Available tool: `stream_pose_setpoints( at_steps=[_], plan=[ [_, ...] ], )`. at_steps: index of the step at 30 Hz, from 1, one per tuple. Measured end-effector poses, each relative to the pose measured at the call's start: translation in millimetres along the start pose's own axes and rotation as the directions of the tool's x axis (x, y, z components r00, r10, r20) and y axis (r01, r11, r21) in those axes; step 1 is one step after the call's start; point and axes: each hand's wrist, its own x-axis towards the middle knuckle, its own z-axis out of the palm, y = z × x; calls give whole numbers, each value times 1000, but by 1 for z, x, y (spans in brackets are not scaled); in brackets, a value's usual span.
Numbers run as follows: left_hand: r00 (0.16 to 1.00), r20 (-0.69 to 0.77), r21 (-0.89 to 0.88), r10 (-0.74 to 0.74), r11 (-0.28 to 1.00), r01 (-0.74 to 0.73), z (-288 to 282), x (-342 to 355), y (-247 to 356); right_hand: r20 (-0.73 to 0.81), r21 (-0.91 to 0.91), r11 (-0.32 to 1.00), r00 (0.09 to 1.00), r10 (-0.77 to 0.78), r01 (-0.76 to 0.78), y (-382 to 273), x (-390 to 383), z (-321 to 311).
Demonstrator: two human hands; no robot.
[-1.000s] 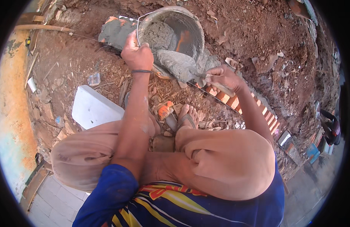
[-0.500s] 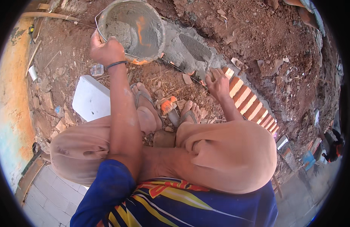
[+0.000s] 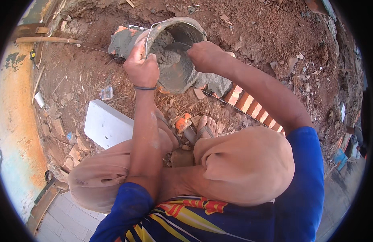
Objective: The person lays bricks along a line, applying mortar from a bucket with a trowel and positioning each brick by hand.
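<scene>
A bucket coated in grey mortar is tilted, its mouth facing toward me, above the row being laid over with mortar. My left hand is closed on its left rim beside the wire handle. Wet mortar lies inside. My right hand reaches to the bucket's right rim, closed on what looks like a trowel; its blade is partly in the mortar and its handle is hidden by my fist. Right of the bucket, spread mortar meets a row of bricks.
A taut string runs along the bricks. A white block-like object lies by my left leg, near a clear plastic cup. An orange lump sits between my feet. A painted wall stands at left; loose soil rises beyond.
The bucket has moved right and tipped over, with my left hand still on its rim. My right hand has gone from the mortar by the bricks up to the bucket's mouth.
</scene>
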Motion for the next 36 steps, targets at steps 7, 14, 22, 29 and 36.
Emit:
stream_pose_setpoints(
  at_steps=[7, 14, 22, 29, 36],
  plan=[
    [997, 53, -89, -50, 995, 54, 12, -12, -10, 175, 951, 262, 984, -20, -164, 16, -25, 98],
    [963, -153, -185, -224, 963, 195, -15, 13, -41, 114, 980, 143, 979, 168, -138, 26, -106, 109],
    [919, -338, -61, -203, 979, 194, -22, 27, -38, -283, 673, 716, 830, 481, -186, 34, -150, 209],
    [888, -404, -30, -221, 973, 229, -44, 21, -40, -227, 707, 607, 696, 681, -363, 31, -153, 229],
    [856, -433, -137, -282, 959, 246, -39, 16, -45, -276, 576, 733, 757, 592, -363, 20, -127, 248]
  ],
)
